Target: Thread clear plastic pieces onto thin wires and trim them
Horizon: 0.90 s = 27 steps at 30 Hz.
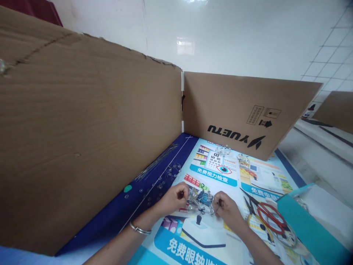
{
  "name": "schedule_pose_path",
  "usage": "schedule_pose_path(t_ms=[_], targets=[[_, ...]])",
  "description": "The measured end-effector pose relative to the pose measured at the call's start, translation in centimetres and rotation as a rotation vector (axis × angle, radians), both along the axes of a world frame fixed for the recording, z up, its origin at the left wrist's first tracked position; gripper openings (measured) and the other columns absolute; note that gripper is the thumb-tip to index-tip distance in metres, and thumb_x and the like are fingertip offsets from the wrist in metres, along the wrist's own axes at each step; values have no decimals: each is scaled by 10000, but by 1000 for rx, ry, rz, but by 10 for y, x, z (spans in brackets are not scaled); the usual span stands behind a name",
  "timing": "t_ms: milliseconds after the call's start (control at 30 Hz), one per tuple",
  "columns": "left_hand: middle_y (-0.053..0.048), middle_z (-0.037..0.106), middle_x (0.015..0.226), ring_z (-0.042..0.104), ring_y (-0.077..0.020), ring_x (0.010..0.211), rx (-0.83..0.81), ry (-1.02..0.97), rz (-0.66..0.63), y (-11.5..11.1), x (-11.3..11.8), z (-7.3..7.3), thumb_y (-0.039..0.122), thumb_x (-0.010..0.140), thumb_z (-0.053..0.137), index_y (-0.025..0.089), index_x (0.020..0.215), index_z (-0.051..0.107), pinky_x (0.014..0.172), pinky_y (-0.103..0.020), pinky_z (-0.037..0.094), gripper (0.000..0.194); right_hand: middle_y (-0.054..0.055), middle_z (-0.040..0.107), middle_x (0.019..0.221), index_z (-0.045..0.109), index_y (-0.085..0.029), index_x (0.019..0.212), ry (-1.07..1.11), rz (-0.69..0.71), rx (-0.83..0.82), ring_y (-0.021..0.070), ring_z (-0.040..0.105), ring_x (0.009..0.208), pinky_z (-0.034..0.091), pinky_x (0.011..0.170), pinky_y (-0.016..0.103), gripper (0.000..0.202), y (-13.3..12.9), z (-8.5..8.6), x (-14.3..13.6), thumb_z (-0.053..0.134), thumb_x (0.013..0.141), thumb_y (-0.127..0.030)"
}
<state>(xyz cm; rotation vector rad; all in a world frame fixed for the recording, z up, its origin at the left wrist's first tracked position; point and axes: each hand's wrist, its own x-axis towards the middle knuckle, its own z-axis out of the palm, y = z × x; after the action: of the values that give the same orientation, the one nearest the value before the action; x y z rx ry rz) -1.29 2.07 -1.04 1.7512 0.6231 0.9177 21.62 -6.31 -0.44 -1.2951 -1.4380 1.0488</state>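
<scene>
Between my two hands is a see-through beaded piece, strung on thin wire, with small black loops at its top and bottom. My left hand, with a silver bangle on its wrist, is closed with fingers pinched at the piece's left edge. On the opposite edge, the curled fingers of my right hand pinch it too. Loose clear beads are scattered on the blue strip left of my left hand. Thin wires lie in a bundle beyond them.
Cardboard panels wall the left side and the back. Red-handled scissors and yellow-handled pliers lie right of my right hand, beside a teal box. Two clear beaded clusters sit near the back panel.
</scene>
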Motion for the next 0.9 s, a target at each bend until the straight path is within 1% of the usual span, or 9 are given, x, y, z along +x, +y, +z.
schedule_pose_path(t_ms=[167, 267, 333, 467, 633, 767, 833, 900], targets=[[9, 465, 706, 445, -115, 664, 74, 84, -38, -9, 1, 10, -48, 554, 410, 164, 605, 459, 596, -219, 322, 224, -12, 475, 703, 479, -203, 666, -225, -13, 154, 119, 454, 624, 369, 558, 231, 210, -1, 0, 3, 409, 619, -11], [8, 461, 708, 436, -121, 679, 98, 113, -33, -13, 5, 10, -45, 571, 412, 165, 606, 453, 607, -220, 316, 217, -13, 472, 690, 480, -202, 646, -282, -40, 199, 124, 452, 631, 357, 569, 236, 215, -2, 2, -1, 410, 604, -3], [10, 455, 713, 425, -121, 679, 100, 122, -16, -18, 10, 8, -43, 580, 414, 168, 618, 444, 603, -218, 309, 216, -22, 470, 668, 478, -205, 656, -231, -75, 158, 117, 462, 587, 360, 544, 233, 213, -3, 1, -6, 406, 607, -11], [21, 435, 694, 414, -118, 671, 100, 127, -17, -30, 23, 1, -24, 614, 447, 173, 625, 419, 598, -217, 304, 200, -49, 455, 610, 460, -219, 688, -34, -102, 26, 106, 477, 489, 379, 477, 225, 196, -6, -5, -20, 409, 628, -41], [15, 452, 730, 418, -119, 688, 33, 105, -13, -38, 28, -2, 32, 674, 512, 175, 624, 405, 617, -222, 317, 186, -47, 474, 622, 468, -225, 710, 51, -113, -7, 110, 497, 511, 403, 472, 221, 174, -9, -12, -30, 442, 641, -68], [19, 453, 700, 425, -116, 669, -64, 50, -38, -33, 23, -3, 92, 692, 562, 171, 626, 440, 614, -220, 329, 160, -57, 481, 594, 468, -220, 712, 59, -82, -3, 104, 495, 486, 405, 460, 218, 172, -4, -14, -22, 445, 631, -71], [19, 468, 696, 440, -113, 660, -103, 25, -68, -29, 18, 1, 128, 696, 589, 169, 640, 454, 606, -218, 341, 152, -62, 481, 574, 472, -216, 707, 82, -76, -16, 101, 489, 471, 415, 457, 222, 144, 0, -11, -11, 467, 635, -92], [13, 492, 719, 456, -109, 652, -115, 10, -88, -25, 14, 9, 160, 706, 605, 168, 660, 451, 593, -216, 356, 161, -58, 499, 579, 476, -209, 701, 103, -87, -28, 100, 491, 474, 428, 458, 228, 124, 3, -5, 1, 495, 630, -110]])
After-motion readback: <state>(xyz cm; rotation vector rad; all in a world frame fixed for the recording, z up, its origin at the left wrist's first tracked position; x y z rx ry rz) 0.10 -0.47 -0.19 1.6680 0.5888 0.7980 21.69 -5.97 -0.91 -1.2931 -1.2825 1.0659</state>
